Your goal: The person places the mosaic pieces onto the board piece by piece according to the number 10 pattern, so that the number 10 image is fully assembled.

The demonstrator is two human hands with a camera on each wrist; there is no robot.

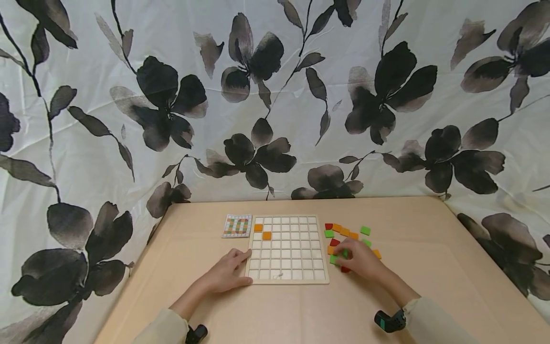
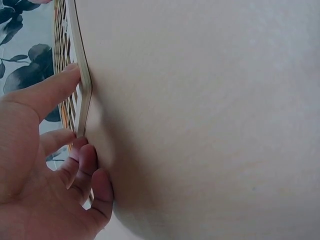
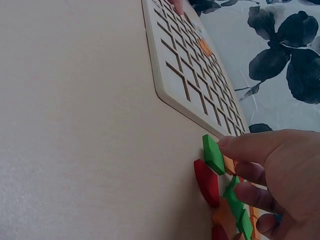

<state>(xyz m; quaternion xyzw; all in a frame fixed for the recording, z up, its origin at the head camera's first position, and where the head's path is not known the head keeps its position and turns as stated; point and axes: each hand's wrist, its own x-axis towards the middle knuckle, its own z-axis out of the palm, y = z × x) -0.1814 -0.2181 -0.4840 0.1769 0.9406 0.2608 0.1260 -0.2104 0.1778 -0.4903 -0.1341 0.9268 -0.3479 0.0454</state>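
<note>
A pale wooden grid board lies on the table, with an orange tile and another orange tile in its upper left cells. My left hand touches the board's left side, thumb close to the front corner and fingers farther up the edge. Right of the board, my right hand reaches over loose tiles, thumb and fingertips apart. In the right wrist view, the thumb is beside a green tile, and a red tile lies just past it. The fingers partly hide other tiles.
A small card with a coloured grid pattern lies left of the board's top. Several more green, orange and red tiles, such as a green tile, are scattered around the right hand. A floral cloth hangs behind the table.
</note>
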